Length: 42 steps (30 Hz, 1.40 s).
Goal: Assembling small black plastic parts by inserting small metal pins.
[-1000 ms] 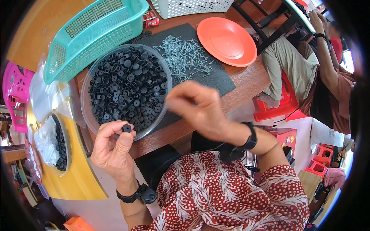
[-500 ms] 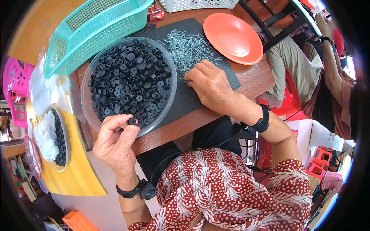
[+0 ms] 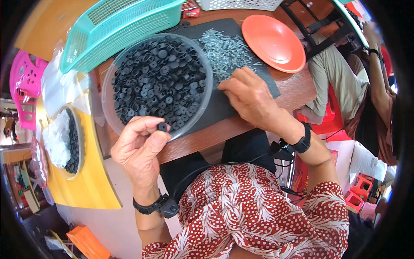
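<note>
At the near rim of a clear round tub (image 3: 208, 88), my left hand (image 3: 140, 149) pinches a small black plastic cap (image 3: 162, 126) between thumb and fingertips. Many similar black caps (image 3: 159, 77) fill the tub, some showing a small hole. Beside the tub, silver screws (image 3: 226, 52) lie in a loose heap on a dark mat (image 3: 217, 110). My right hand (image 3: 250, 97) is at the near edge of this heap, thumb and fingers drawn together over the mat. Whatever its fingertips hold, if anything, is hidden.
Behind the tub stands a turquoise basket (image 3: 125, 32); an orange plate (image 3: 276, 43) sits at the far right of the wooden table (image 3: 297, 93). A second tub (image 3: 74, 149) with black parts and a plastic bag is at left. Another person sits at right.
The whole scene has shifted a little right and up in the picture. Both hands keep nearly the same places relative to the tub and screws, and the left still pinches the cap.
</note>
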### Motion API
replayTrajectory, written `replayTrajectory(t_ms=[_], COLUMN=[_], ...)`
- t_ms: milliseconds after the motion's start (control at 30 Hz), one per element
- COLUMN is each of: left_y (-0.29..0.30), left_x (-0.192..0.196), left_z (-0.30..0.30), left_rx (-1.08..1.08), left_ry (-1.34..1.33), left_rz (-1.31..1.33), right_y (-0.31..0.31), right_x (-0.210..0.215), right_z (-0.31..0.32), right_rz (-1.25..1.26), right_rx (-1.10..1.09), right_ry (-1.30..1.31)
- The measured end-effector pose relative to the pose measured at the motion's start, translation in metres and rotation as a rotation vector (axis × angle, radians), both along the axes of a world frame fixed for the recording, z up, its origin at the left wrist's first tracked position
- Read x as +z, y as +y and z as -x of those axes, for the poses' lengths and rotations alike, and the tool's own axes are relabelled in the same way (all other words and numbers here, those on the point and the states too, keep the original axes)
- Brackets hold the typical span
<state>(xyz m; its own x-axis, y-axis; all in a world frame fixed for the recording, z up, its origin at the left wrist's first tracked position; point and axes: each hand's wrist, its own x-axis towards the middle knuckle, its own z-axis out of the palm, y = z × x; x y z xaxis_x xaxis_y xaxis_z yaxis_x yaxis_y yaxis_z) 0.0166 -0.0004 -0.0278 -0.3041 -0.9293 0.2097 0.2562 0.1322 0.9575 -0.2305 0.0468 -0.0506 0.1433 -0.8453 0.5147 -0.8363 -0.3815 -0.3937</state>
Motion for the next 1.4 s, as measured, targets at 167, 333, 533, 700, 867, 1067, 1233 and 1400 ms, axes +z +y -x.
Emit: replayTrajectory(t_ms=[167,333,533,700,867,1067,1233,1400], left_y=[0.0,0.002,0.001,0.004,0.012,0.016,0.017,0.013], left_x=[0.001,0.0,-0.001,0.002,0.006,0.004,-0.007,-0.016], left_z=[0.001,-0.002,-0.001,0.004,0.027,0.062,0.071,0.066], left_rx=[-0.015,0.003,-0.012,-0.008,0.054,0.179,0.292,0.482], left_ry=[0.044,0.021,-0.001,0.025,-0.056,-0.253,-0.409,-0.562], left_rz=[-0.039,-0.027,-0.005,-0.036,0.021,0.506,0.642,0.821], right_y=[-0.001,-0.006,-0.003,0.001,0.005,0.01,0.008,0.009], right_x=[-0.002,-0.007,-0.006,0.001,0.027,0.028,0.029,0.034], right_z=[-0.001,0.001,0.006,0.0,-0.011,-0.034,-0.054,-0.06], right_rz=[-0.019,-0.03,-0.106,-0.308,-0.504,-0.502,-0.481,-0.494], right_rx=[-0.064,-0.066,-0.098,-0.168,-0.15,-0.061,-0.047,0.007], right_ry=[-0.103,-0.134,-0.214,-0.544,-1.117,-1.377,-1.493,-1.52])
